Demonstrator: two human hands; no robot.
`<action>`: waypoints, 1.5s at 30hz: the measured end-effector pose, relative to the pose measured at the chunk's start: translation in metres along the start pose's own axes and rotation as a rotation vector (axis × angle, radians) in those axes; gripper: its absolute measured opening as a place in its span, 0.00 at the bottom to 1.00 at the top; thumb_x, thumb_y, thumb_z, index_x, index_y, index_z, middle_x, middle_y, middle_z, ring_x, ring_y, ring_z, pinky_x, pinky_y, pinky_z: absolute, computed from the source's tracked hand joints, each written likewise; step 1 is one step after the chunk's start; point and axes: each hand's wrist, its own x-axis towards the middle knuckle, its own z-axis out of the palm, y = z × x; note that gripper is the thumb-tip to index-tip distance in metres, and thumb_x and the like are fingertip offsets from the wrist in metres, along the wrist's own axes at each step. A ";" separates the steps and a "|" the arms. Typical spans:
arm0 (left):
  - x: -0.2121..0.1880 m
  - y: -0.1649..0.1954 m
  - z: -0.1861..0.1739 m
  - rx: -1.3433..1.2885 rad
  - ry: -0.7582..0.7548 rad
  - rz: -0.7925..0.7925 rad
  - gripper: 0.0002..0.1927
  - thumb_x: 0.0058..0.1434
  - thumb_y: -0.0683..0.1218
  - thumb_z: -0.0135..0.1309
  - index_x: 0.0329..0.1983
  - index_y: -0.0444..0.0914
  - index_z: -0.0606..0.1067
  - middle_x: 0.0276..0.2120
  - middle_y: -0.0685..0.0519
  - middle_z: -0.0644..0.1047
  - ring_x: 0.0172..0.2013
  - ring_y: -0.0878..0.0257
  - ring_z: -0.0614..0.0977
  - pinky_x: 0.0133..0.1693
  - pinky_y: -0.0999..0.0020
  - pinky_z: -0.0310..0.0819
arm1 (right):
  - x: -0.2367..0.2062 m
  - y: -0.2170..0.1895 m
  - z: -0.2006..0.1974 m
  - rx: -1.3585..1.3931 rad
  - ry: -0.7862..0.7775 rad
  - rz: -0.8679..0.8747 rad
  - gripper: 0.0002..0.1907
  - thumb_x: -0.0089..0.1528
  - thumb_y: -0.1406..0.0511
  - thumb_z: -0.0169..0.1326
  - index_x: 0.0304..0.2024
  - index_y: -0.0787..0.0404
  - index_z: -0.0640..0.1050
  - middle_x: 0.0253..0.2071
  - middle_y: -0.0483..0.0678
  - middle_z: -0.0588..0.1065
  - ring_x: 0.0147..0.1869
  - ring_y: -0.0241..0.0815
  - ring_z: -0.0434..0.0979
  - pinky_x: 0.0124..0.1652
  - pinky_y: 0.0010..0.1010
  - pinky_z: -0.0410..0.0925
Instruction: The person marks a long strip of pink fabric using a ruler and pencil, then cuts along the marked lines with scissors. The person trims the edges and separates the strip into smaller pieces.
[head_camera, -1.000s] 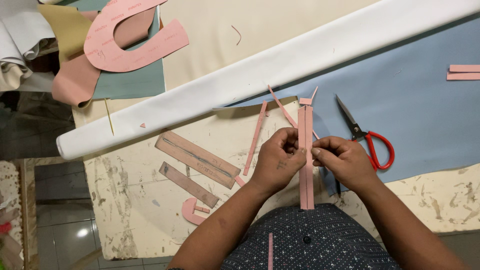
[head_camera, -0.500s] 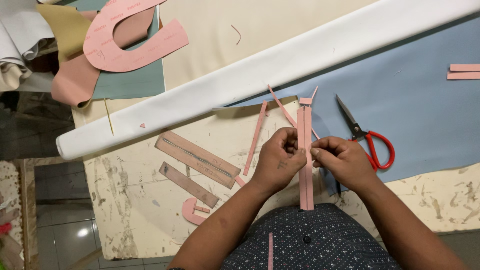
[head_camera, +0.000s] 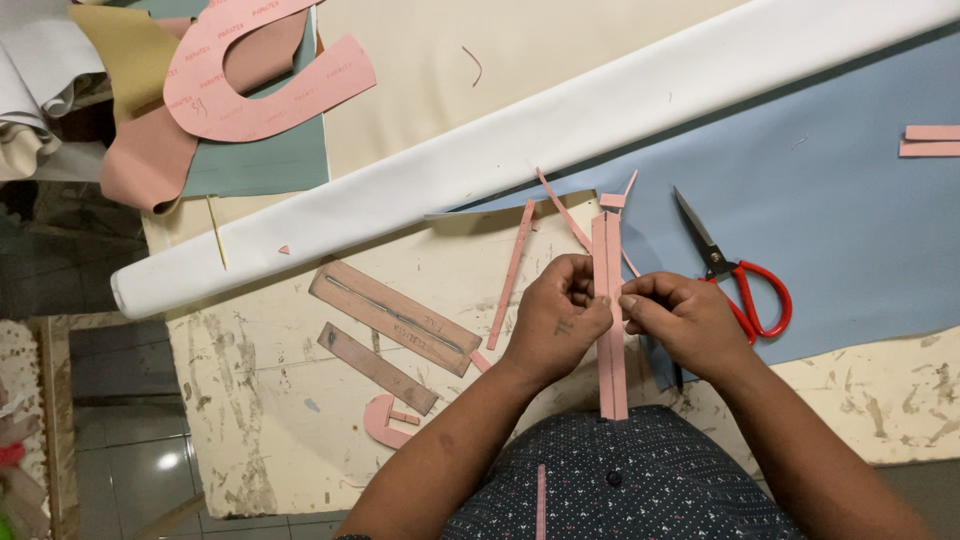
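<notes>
A long pink strip (head_camera: 609, 370) runs upright between my two hands, made of two narrow bands side by side. My left hand (head_camera: 556, 318) pinches its left edge at mid-length. My right hand (head_camera: 680, 320) pinches it from the right at the same height. The strip's top end lies over the blue sheet (head_camera: 830, 230); its lower end reaches my dark dotted shirt (head_camera: 640, 480). Thin pink offcuts (head_camera: 514, 272) lie just left of my hands.
Red-handled scissors (head_camera: 735, 275) lie shut on the blue sheet to the right. A white fabric roll (head_camera: 500, 150) crosses the worn table diagonally. Brown and pink flat pieces (head_camera: 392, 318) lie at left; a curved pink pattern (head_camera: 250, 85) sits at top left.
My fingers have shifted slightly on the strip; the strip and everything else stay where they were.
</notes>
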 end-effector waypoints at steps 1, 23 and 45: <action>0.000 -0.001 0.000 -0.010 0.001 0.006 0.21 0.59 0.41 0.54 0.55 0.30 0.70 0.41 0.48 0.77 0.40 0.66 0.80 0.43 0.72 0.80 | 0.000 0.000 0.000 -0.031 0.006 0.005 0.14 0.62 0.63 0.57 0.45 0.66 0.82 0.35 0.50 0.83 0.36 0.36 0.83 0.38 0.27 0.76; 0.000 -0.014 -0.003 -0.098 -0.001 0.007 0.20 0.60 0.40 0.53 0.55 0.29 0.70 0.41 0.49 0.77 0.40 0.67 0.80 0.43 0.73 0.79 | 0.002 -0.001 0.006 -0.036 -0.002 0.005 0.14 0.61 0.63 0.56 0.45 0.66 0.83 0.35 0.49 0.83 0.36 0.36 0.83 0.38 0.28 0.76; -0.001 -0.026 -0.004 -0.175 -0.022 0.040 0.20 0.61 0.40 0.55 0.55 0.29 0.70 0.43 0.49 0.77 0.40 0.67 0.79 0.44 0.74 0.79 | 0.003 0.004 0.010 0.007 0.008 -0.009 0.14 0.62 0.63 0.56 0.45 0.67 0.82 0.36 0.50 0.83 0.37 0.36 0.83 0.39 0.28 0.77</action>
